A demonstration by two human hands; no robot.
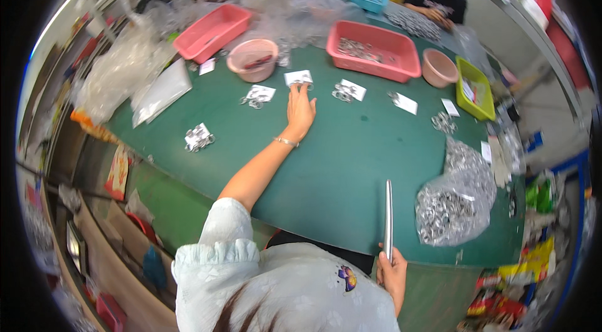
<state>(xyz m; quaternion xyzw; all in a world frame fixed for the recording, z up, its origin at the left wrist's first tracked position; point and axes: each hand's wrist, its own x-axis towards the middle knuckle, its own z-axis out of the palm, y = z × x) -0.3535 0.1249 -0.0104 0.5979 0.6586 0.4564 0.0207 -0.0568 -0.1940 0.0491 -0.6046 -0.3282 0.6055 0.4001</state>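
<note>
My left hand [301, 114] reaches to the middle of the green table, fingers stretched out onto a white card [297, 77] and the small metal rings by it. My fingers partly cover these rings. Close to my body at the table's front edge, my right hand [393, 274] grips a long, slim, silvery bar [389, 213] that points away from me; its exact kind does not show. More cards with little heaps of silvery rings lie in a row: one heap [256, 99] left of my left hand, another [343, 92] to its right, and one [199, 137] at the far left.
Behind the row stand a pink basin [251, 67], a pink tray [411, 67] of metal parts and a green basket [463, 95]. A clear bag [453, 210] of metal rings sits at the right. Plastic bags [119, 59] pile up left. Another person [439, 1] works at the far right.
</note>
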